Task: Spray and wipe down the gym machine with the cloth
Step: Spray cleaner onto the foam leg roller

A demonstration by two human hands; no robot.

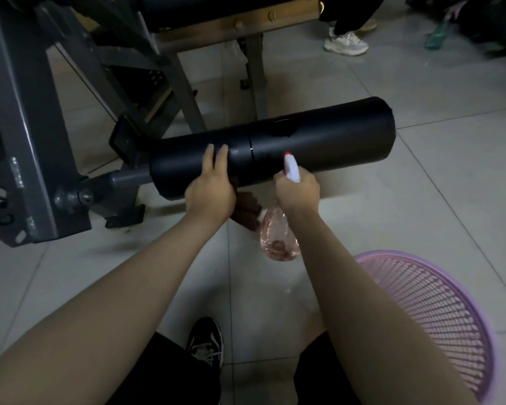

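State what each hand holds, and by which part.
Right hand grips the spray bottle by its neck. Left hand rests on the roller pad; cloth beneath it, hold hidden.

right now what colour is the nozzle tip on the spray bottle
Orange-red nozzle tip, white spray head; head view.

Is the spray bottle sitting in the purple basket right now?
No, the right hand holds the spray bottle at the black roller pad, apart from the purple basket.

this is a gym: a big grey metal machine frame (27, 127) at 9 o'clock, a black padded roller (319, 141) in the middle, a padded bench (216, 7) at 12 o'clock.
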